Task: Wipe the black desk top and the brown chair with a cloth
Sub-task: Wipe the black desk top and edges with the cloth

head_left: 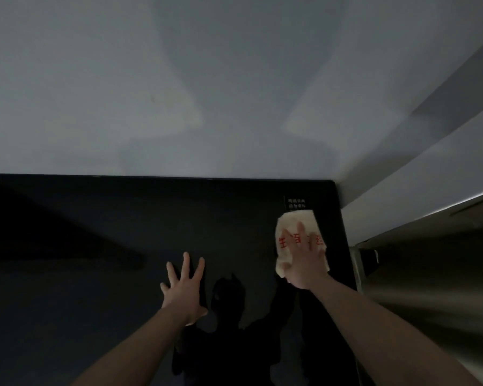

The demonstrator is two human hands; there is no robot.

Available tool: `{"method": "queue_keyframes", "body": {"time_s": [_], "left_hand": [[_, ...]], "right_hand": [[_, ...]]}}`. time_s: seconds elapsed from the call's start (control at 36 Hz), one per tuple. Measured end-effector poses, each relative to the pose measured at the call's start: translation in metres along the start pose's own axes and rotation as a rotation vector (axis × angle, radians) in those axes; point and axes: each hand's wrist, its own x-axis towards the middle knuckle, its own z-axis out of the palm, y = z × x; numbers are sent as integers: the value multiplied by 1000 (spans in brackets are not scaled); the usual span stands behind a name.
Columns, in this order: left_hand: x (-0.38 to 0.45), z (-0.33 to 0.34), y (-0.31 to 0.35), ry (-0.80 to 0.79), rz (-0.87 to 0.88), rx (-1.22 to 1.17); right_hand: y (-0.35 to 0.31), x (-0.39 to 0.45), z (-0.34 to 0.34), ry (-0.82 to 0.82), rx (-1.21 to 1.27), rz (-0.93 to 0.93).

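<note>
Head view: the black desk top [95, 246] fills the lower frame and meets a grey wall [179, 79] at its far edge. The right hand [307, 263] lies flat, fingers straight and spread, pressing a white cloth [287, 227] with red characters onto the desk top near its far right corner, just below a small label [296, 203]. The left hand [183, 291] rests palm-down on the desk top, fingers extended and splayed, holding nothing. The brown chair is not in view
</note>
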Motion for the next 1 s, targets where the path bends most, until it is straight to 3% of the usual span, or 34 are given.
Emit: {"method": "queue_keyframes", "body": {"time_s": [0.25, 0.36, 0.72, 1.0], "left_hand": [[-2, -2, 10, 1, -33, -26], [-2, -1, 12, 14, -51, -35], [1, 1, 13, 44, -81, -77], [10, 4, 11, 58, -92, -85]], "right_hand": [[100, -10, -3, -21, -15, 125], [95, -11, 10, 8, 43, 176], [73, 53, -29, 29, 55, 22], [59, 118, -70, 49, 118, 115]]}}
